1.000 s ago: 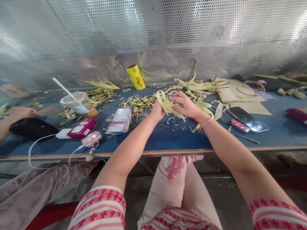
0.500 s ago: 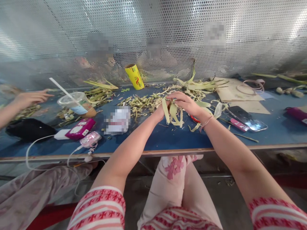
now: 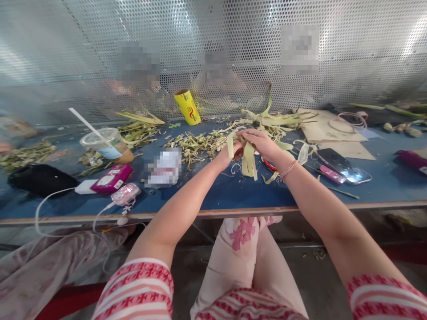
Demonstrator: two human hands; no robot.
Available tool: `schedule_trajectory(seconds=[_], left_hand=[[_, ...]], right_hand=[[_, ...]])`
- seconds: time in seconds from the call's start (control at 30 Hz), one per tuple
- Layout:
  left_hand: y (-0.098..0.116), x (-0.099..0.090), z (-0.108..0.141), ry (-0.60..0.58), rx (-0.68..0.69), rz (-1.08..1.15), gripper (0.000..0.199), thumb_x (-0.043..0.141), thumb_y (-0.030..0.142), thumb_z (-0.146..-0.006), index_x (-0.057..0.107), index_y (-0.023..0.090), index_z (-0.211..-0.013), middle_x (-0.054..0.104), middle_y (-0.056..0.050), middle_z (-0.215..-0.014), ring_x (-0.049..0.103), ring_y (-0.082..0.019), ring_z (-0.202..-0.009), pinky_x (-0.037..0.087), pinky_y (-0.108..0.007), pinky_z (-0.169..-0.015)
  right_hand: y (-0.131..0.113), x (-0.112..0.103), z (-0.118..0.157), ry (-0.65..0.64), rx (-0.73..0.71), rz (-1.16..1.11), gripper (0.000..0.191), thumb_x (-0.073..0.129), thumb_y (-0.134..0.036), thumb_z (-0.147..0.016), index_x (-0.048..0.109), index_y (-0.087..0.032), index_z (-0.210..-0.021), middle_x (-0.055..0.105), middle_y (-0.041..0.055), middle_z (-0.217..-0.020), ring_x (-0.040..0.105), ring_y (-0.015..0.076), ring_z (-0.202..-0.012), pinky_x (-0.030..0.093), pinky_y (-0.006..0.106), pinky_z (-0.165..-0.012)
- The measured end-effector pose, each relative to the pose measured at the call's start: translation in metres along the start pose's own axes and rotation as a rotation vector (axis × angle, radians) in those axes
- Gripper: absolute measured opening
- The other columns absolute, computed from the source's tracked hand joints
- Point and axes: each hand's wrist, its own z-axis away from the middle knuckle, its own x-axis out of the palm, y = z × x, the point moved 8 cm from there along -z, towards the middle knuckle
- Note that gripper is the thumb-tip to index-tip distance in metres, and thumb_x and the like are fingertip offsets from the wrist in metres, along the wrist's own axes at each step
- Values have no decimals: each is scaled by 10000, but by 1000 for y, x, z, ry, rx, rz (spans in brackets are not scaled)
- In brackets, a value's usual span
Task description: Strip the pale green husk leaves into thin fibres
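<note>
My left hand (image 3: 230,155) is closed around a bunch of pale green leaf strips (image 3: 248,162), which hang down over the front of the blue table. Over the top of the bunch, my right hand (image 3: 259,140) has its fingers bent and pressed against the strips, close to my left fingers. Parts of the fingertips are hidden by the leaves. A heap of shredded, dried plant scraps (image 3: 196,146) lies just left of and behind my hands. Behind my right hand rests a pile of longer pale leaves (image 3: 276,119). A red ring-like thing (image 3: 269,165) shows under my right wrist.
A yellow tube (image 3: 187,107) stands at the back by the perforated metal panel (image 3: 233,35). To the left are a plastic cup (image 3: 105,144) with a straw, a black pouch (image 3: 42,180) and a magenta box (image 3: 111,178). A phone (image 3: 345,165) and brown paper (image 3: 330,126) lie right.
The strips hang in a different arrangement, with a broader bunch below my fingers. My hands have shifted slightly right. A co-worker's hand at far left has mostly gone out of view.
</note>
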Motion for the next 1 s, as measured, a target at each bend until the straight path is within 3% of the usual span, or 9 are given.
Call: schedule_trajectory(seconds=[0.17, 0.27, 0.4, 0.5, 0.6, 0.7, 0.77, 0.9, 1.0], left_hand=[[7, 9, 4, -38, 7, -176, 317, 664, 368, -855, 532, 177, -640, 468, 41, -460, 409, -71, -420, 260, -251, -462], [6, 11, 5, -29, -35, -217, 256, 629, 240, -850, 538, 166, -622, 512, 38, -468, 447, -67, -430, 321, -235, -484], [9, 10, 6, -21, -27, -296, 241, 570, 197, -869, 540, 167, -633, 555, 40, -500, 444, -55, -423, 329, -225, -494], [12, 6, 5, 1, 4, -349, 257, 578, 255, -886, 514, 184, -647, 546, 46, -512, 408, -57, -420, 302, -235, -488], [17, 4, 4, 10, 56, -418, 300, 583, 278, -887, 468, 198, -622, 475, 59, -507, 393, -68, -452, 282, -249, -512], [24, 3, 6, 33, 106, -515, 326, 581, 252, -879, 422, 207, -598, 395, 67, -511, 358, -80, -483, 242, -266, -536], [29, 5, 8, 46, 138, -560, 348, 597, 246, -863, 397, 211, -581, 359, 66, -514, 329, -86, -498, 219, -275, -546], [32, 11, 12, 5, 176, -538, 403, 621, 245, -840, 357, 210, -538, 317, 67, -494, 294, -82, -488, 202, -278, -542], [25, 15, 12, -45, 133, -470, 419, 635, 280, -844, 378, 208, -522, 399, 54, -464, 334, -76, -463, 230, -272, -527]], right_hand=[[-12, -9, -2, 78, -157, 109, 312, 817, -278, -653, 577, -195, -835, 657, -8, -816, 621, 124, -742, 532, 300, -768], [-18, -10, 1, 103, -208, 122, 403, 845, -309, -638, 520, -220, -859, 639, -23, -773, 615, 123, -700, 533, 295, -718], [-29, -13, 6, 131, -277, 96, 359, 669, -565, -827, 577, -226, -906, 682, 21, -798, 663, 165, -767, 559, 330, -733], [-36, -24, 7, 189, -317, 150, 507, 460, -697, -912, 641, -225, -877, 691, 48, -851, 674, 186, -855, 567, 351, -798], [-38, -36, 6, 213, -280, 216, 593, 389, -735, -921, 664, -215, -848, 649, 40, -783, 648, 173, -784, 559, 320, -709], [-39, -43, 5, 176, -213, 152, 553, 467, -717, -906, 638, -200, -809, 546, 0, -631, 577, 121, -602, 508, 259, -551], [-40, -43, 5, 148, -174, 67, 479, 556, -670, -890, 618, -200, -819, 531, -20, -614, 555, 96, -558, 500, 233, -523], [-38, -33, 7, 124, -153, -31, 305, 679, -509, -877, 598, -215, -884, 626, -8, -754, 633, 100, -707, 579, 249, -707], [-28, -24, 4, 103, -122, -49, 230, 713, -389, -860, 603, -230, -985, 678, 15, -909, 674, 133, -889, 590, 303, -860]])
